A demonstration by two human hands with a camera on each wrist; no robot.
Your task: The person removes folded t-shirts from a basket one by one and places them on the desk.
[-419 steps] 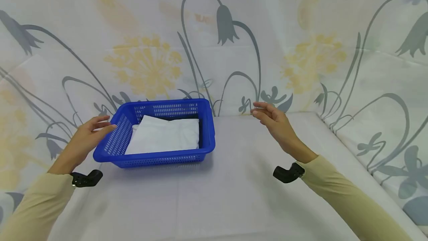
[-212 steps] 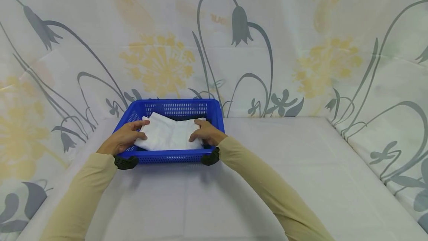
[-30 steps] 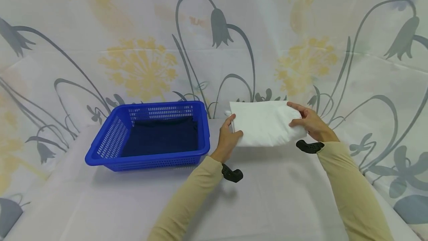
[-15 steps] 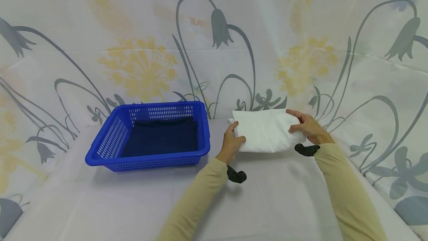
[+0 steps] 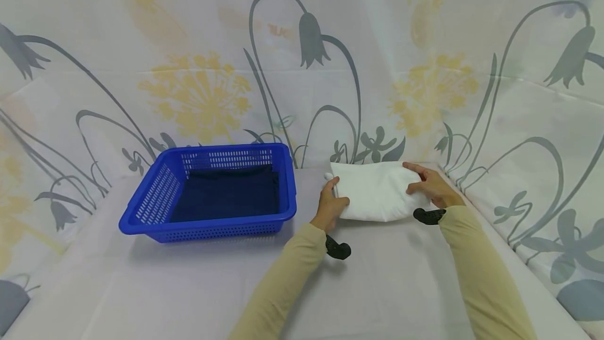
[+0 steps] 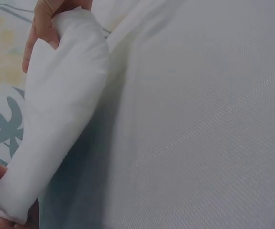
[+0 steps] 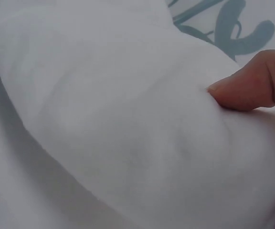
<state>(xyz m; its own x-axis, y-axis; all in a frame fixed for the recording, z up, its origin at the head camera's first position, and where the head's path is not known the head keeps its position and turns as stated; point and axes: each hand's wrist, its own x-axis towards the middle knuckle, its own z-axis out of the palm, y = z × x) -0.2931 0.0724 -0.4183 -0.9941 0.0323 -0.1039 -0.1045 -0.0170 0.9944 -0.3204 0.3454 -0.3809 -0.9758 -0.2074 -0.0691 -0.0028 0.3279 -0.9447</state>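
A folded white cloth (image 5: 375, 193) spans between both hands, low over the right part of the table. My left hand (image 5: 329, 208) grips its left end, thumb on top and the other fingers at the edge. At the opposite end, my right hand (image 5: 433, 187) pinches the cloth, the thumb pressing into its upper face in the right wrist view. The left wrist view shows a shadow beneath the cloth's lower side. To the left stands a blue perforated plastic basket (image 5: 207, 224), with a folded dark navy cloth (image 5: 228, 193) lying inside.
White sheeting covers the table (image 5: 189, 287). Behind it rises a flower-printed curtain (image 5: 212, 25), which also closes off the right side. Each wrist wears a black camera mount, and the forearms are in light sleeves.
Earlier, the white cloth lay in the basket over the navy one; both hands have since carried it out to the right. During the last second it has come down lower toward the table.
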